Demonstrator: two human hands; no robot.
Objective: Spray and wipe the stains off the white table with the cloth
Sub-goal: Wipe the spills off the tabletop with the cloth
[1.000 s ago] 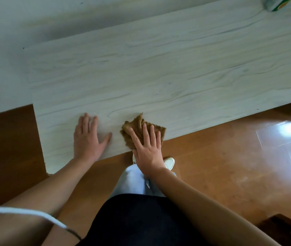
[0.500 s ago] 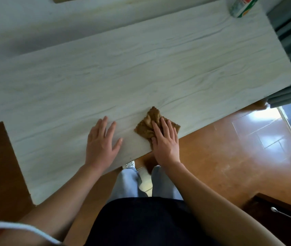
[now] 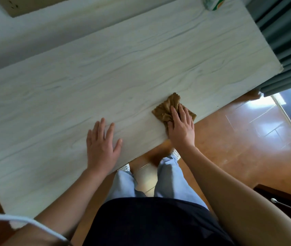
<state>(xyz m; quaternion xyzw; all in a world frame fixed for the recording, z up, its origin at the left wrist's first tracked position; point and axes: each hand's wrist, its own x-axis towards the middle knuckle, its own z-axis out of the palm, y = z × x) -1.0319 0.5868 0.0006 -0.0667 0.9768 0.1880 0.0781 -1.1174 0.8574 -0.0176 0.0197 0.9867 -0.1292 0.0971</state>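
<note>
The white wood-grain table (image 3: 105,71) fills the upper left of the head view. A crumpled brown cloth (image 3: 167,108) lies near the table's front edge, toward its right end. My right hand (image 3: 181,126) presses flat on the cloth's near side, fingers together, thumb tucked under its edge. My left hand (image 3: 102,144) rests flat on the bare table to the left of the cloth, fingers spread, holding nothing. A green and white spray bottle (image 3: 213,3) stands at the far right corner, cut off by the frame. No stains are visible.
Grey curtains (image 3: 286,41) hang past the table's right end. A brown shiny floor (image 3: 238,139) lies below the front edge, with my legs and shoes under it. A white wall (image 3: 34,36) runs behind the table. A dark object with a thin rod sits at lower right (image 3: 283,197).
My right hand has slid the cloth to the right along the table's front edge. My left hand has followed along the table. The view has shifted right, showing the curtains.
</note>
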